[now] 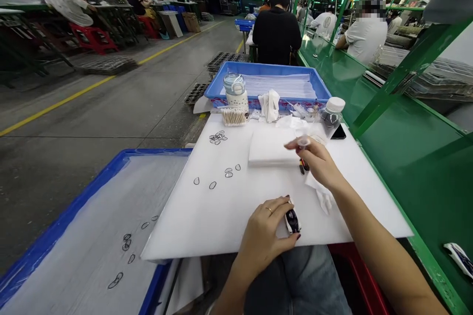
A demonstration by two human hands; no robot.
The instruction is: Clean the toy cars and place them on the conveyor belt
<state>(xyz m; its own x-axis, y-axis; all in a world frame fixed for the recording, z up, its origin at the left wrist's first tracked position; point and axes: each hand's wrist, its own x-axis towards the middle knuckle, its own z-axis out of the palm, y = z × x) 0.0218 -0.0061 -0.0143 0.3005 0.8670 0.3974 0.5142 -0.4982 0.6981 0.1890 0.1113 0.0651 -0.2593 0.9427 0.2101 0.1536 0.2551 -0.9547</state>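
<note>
My left hand (264, 231) rests on the near part of the white foam board (207, 221). Its thumb and fingers close around a small toy car (292, 220), white with a black top. Higher up and to the right, my right hand (322, 161) pinches a small translucent cup-like piece (303, 142) above a thick white foam block (273, 145). Some small red, yellow and black items (302, 166) lie under that hand, partly hidden. A crumpled white tissue (323, 197) lies beside my right wrist.
Thin black rings (218, 138) lie scattered on the board's left side. Cotton swabs (234, 117), a patterned jar (236, 93), a capped bottle (332, 115) and a phone (338, 132) line the far edge. Blue trays (125, 157) adjoin the board; a green bench (406, 157) runs along the right.
</note>
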